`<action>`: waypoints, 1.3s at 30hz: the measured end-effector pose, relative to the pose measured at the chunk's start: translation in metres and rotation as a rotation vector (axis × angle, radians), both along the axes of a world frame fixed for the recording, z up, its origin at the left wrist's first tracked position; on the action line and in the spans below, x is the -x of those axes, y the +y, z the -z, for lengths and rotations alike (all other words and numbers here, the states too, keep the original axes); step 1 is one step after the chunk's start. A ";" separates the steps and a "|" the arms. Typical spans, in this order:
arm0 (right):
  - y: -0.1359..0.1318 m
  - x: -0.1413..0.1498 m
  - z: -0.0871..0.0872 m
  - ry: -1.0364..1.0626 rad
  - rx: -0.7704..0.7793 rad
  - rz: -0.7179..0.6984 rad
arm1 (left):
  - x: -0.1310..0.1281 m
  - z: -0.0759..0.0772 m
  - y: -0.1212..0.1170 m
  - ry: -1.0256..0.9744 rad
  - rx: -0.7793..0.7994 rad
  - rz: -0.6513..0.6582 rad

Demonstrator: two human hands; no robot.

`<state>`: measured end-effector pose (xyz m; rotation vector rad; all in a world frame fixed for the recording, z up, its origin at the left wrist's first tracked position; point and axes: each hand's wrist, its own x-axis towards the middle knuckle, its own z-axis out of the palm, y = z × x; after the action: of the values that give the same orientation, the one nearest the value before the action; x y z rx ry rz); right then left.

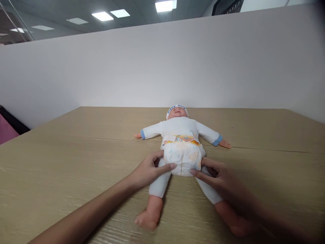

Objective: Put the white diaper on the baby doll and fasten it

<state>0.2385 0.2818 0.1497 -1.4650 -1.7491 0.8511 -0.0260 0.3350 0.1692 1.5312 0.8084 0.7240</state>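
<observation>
A baby doll (179, 127) lies on its back on the wooden table (76, 162), head away from me, arms spread, in a white suit with blue cuffs and a headband. It wears a white diaper (183, 156) with a coloured waistband. My left hand (149, 169) pinches the diaper's lower left edge at the doll's thigh, thumb above and fingers below. My right hand (218, 178) grips the diaper's lower right edge in the same way, lying over the doll's other leg. The doll's bare feet point toward me.
A plain white partition wall (162, 67) stands behind the table's far edge. At the far left a dark and pink object (7, 130) shows beyond the table's side. Ceiling lights are above.
</observation>
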 end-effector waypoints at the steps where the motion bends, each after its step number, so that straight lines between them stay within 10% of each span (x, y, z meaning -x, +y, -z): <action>1: 0.000 -0.001 0.001 0.017 0.027 0.000 | 0.001 0.002 0.002 -0.010 0.024 0.005; 8: 0.001 -0.012 0.008 0.045 0.176 0.035 | 0.010 0.021 0.014 -0.068 0.136 -0.046; 16: -0.024 -0.021 -0.032 -0.024 0.190 0.055 | 0.014 0.033 0.011 -0.102 -0.049 -0.251; 26: 0.088 -0.051 0.032 -0.522 -0.662 0.430 | 0.031 0.032 0.081 0.474 -0.989 -0.551; 32: 0.128 -0.053 0.048 -0.695 -0.554 0.311 | 0.028 0.044 0.123 0.815 -0.937 -0.609; 39: 0.126 -0.055 0.040 -0.723 -0.393 0.413 | 0.022 0.034 0.118 0.832 -0.763 -0.638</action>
<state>0.2937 0.4079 0.1095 -1.8778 -1.8375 -0.2725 -0.0480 0.4527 0.1348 2.3465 1.8439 0.9119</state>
